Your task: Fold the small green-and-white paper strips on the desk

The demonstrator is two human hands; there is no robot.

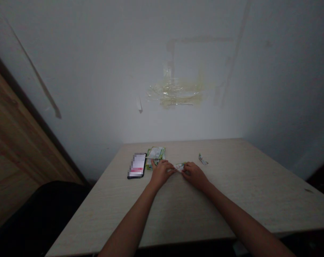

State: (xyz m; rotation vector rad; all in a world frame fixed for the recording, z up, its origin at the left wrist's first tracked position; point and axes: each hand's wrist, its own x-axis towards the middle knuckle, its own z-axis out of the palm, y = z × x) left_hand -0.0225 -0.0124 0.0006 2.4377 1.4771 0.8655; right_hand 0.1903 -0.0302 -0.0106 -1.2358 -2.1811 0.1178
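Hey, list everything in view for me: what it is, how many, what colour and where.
small folded sachet: one, green and white, between the hands
stack of printed sachets: one stack, green and white, on the table beside the left hand
smartphone: one, black, screen blurred, on the table left of the stack
torn wrapper scrap: one, white and green, on the table right of the hands
table: one, pale beige, under everything
tape residue: one patch, yellowish, on the white wall ahead
wooden panel: one, brown, far left
dark object: one, black, lower left
left hand: one, bare, at the small sachet's left end
right hand: one, bare, at the small sachet's right end
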